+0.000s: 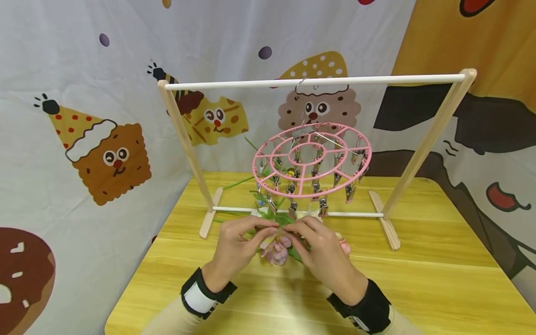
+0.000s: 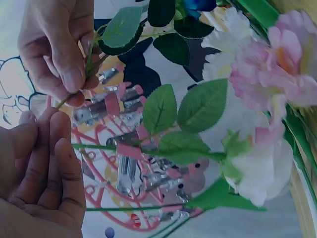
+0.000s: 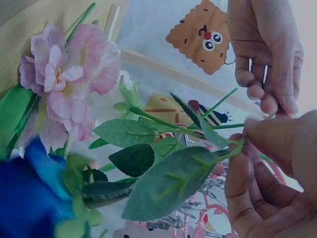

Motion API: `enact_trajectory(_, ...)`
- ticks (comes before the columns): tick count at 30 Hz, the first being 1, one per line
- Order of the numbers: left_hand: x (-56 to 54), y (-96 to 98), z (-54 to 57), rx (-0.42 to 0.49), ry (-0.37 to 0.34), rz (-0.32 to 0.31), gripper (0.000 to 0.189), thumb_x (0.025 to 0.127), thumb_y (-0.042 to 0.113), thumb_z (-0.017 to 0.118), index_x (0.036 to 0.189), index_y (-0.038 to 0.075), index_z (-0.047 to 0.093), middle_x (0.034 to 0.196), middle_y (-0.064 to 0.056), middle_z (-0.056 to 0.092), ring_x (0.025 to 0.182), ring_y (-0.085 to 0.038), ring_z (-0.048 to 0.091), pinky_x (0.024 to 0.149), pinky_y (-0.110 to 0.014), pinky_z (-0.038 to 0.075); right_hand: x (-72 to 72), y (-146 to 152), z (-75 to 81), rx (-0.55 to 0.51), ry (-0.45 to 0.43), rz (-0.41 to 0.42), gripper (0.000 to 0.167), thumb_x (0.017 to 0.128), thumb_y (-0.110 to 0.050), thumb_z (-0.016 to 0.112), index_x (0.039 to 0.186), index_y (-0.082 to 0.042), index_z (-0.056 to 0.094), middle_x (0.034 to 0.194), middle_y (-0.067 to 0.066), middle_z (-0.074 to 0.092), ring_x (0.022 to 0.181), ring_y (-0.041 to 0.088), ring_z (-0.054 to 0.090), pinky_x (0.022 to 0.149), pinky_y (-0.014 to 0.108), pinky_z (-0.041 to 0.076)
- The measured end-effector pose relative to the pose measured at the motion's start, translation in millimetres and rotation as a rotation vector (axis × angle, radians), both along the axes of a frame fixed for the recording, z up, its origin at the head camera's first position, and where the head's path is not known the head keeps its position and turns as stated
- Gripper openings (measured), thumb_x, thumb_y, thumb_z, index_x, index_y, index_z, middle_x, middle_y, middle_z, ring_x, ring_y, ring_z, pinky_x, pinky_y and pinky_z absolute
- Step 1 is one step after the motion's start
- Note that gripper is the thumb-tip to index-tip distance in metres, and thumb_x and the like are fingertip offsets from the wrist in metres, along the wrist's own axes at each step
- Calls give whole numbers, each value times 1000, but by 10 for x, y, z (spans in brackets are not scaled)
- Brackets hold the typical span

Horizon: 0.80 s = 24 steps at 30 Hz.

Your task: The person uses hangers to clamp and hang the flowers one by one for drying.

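Note:
My left hand (image 1: 236, 246) and right hand (image 1: 326, 253) meet at their fingertips above the table. A thin green leafy stem (image 2: 62, 103) runs between them. The right hand pinches it between thumb and fingers, close to its leaves (image 3: 173, 183). The left thumb and forefinger pinch its other end, partly hidden by the fingers. Just below the hands lies a pale pink artificial flower (image 1: 275, 252). A white flower (image 2: 262, 168) and a blue flower (image 3: 37, 188) show around it in the wrist views, the blue one blurred.
Behind the hands, a pink round clip hanger (image 1: 301, 193) with several metal clips hangs from the white rod (image 1: 234, 84) of a wooden stand (image 1: 431, 144). Green stems (image 1: 238, 183) lie on the yellow wood-grain table (image 1: 167, 288). A cartoon-print cloth (image 1: 125, 42) hangs behind.

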<state>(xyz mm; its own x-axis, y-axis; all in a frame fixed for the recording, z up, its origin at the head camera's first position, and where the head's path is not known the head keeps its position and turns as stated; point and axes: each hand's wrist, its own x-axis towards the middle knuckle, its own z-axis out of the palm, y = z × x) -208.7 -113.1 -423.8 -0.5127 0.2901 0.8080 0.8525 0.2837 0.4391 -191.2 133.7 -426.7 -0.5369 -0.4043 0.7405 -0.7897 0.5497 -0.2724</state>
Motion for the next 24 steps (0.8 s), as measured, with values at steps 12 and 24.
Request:
enact_trajectory(12,-31,248,-92,35,-88,54,20,121,7,62,124,5,82,103,-13,88,88,-21,86,80,-26,71,3,136,100,-73,21,-50,34,90,12,94,115,-7,81,104,5,76,83,12,73,66,17,59)
enact_trajectory(24,-48,440,-76,-57,30,225,34,111,0,77,144,-5,78,135,-20,85,115,-30,89,90,-32,73,-1,298,253,-191,62,-46,38,90,17,91,121,-4,80,109,7,83,86,14,75,81,14,60)
